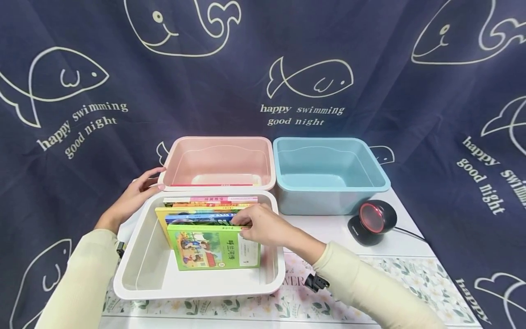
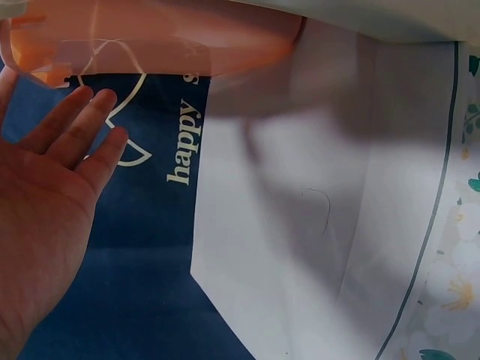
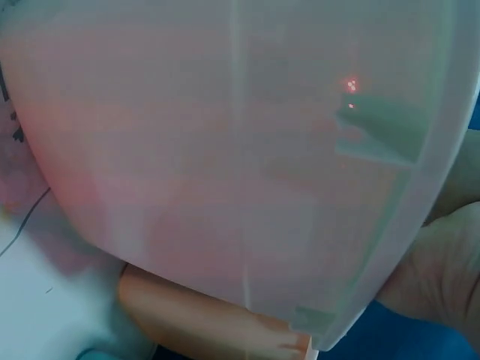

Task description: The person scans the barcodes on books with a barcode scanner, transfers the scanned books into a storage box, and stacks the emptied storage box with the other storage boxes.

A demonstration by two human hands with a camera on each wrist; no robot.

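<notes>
Nearest, on the table (image 1: pixel 411 269), the white tub (image 1: pixel 144 279) holds a row of books, foremost the green book (image 1: pixel 201 249), upright with its picture cover facing 6 o'clock, a narrow lettered edge uppermost and its long axis running from 9 to 3 o'clock. The title sits toward the 3 o'clock end. The right hand (image 1: pixel 263 225) comes in from 4 o'clock and pinches this book's top edge near that end, thumb in front, other fingertips hidden behind; tub plastic screens much of this hand from the right wrist view. The blue book (image 1: pixel 195 220) stands parallel just behind, mostly masked, and the yellow book (image 1: pixel 161 220) beyond juts toward 9 o'clock; farther books show only as thin edges, their small lettering hard to read. At 3 o'clock stands a black device (image 1: pixel 370 221). At 11 o'clock the left hand (image 1: pixel 139 194), grasping nothing, has its fingers extended at the near corner of the pink tub (image 1: pixel 222 160); inside, a red edge (image 1: pixel 211 185) shows, the rest cut off by the rim. The blue tub (image 1: pixel 320 160) lies at 1 o'clock, before a dark cloth (image 1: pixel 230 91).
</notes>
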